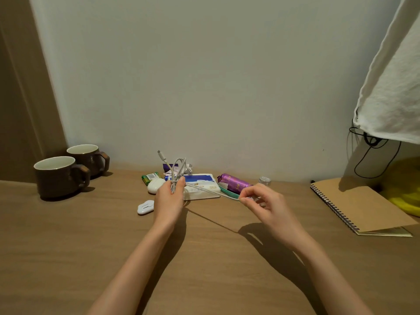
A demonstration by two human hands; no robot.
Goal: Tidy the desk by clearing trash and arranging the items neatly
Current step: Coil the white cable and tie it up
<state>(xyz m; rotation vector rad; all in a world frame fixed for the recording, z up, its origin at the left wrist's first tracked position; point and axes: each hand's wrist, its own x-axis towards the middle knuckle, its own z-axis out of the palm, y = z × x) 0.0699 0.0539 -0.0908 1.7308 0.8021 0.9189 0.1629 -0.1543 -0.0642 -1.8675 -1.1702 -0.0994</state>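
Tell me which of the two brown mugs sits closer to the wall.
The right-hand mug, tucked in the back corner. The other mug stands further left and nearer the desk's front; their sides appear to touch or nearly so.

I saw the left hand (169, 201) gripping a looped white cable (179, 169) above the desk (68, 246), its tail stretching toward three o'clock, pinched by the right hand (263, 201).
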